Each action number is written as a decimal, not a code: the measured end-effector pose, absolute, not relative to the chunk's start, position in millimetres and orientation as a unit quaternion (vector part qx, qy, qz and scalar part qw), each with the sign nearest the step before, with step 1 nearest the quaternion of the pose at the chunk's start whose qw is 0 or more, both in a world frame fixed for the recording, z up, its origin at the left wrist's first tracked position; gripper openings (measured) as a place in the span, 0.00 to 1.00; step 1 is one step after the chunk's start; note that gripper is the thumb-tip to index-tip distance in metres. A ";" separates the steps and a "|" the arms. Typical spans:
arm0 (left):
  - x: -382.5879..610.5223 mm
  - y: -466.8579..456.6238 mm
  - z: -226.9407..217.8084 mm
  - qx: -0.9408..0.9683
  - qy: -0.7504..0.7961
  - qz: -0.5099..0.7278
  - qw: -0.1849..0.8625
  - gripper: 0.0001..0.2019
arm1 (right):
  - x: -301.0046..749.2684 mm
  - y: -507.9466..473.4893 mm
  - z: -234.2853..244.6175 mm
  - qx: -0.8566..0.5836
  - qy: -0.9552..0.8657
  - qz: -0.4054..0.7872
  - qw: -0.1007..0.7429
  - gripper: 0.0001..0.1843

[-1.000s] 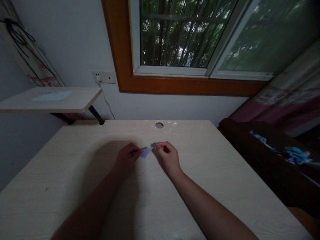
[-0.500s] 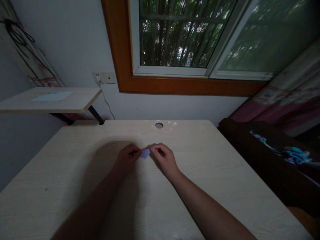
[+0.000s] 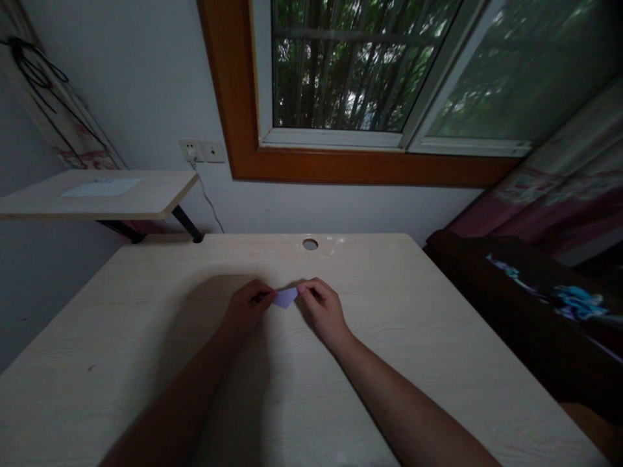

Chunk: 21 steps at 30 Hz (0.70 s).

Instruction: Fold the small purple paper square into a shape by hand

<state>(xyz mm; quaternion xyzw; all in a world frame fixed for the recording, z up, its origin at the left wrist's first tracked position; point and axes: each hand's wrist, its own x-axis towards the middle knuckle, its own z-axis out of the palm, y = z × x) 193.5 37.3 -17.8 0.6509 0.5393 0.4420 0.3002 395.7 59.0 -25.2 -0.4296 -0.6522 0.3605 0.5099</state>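
Note:
A small purple piece of paper (image 3: 285, 298) is stretched between my two hands, a little above the pale wood-grain desk (image 3: 418, 363). Its lower edge comes to a point, and its outer corners are hidden by my fingers. My left hand (image 3: 248, 305) pinches the left corner between thumb and fingers. On the other side, my right hand (image 3: 322, 303) is closed on the right corner with thumb and forefinger.
Beyond my hands, a round cable hole (image 3: 310, 244) is cut in the desk. A raised shelf (image 3: 160, 198) on black legs stands at the left, bearing a white sheet (image 3: 101, 187). A dark brown covered surface (image 3: 511, 259) with patterned fabric lies to the right.
My right hand has shifted slightly to the right, and more of the purple paper shows between the hands. My left hand has stayed nearly still.

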 end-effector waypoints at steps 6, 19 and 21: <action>192.8 38.0 -16.3 0.622 0.539 0.465 0.326 0.09 | 396.2 59.5 -26.6 -0.444 -0.635 0.364 0.517 0.12; 190.2 39.5 -18.0 0.577 0.546 0.481 0.370 0.10 | 398.9 62.1 -33.2 -0.452 -0.603 0.392 0.528 0.13; 189.7 39.1 -17.7 0.579 0.545 0.480 0.369 0.11 | 398.6 62.1 -33.5 -0.450 -0.599 0.396 0.532 0.13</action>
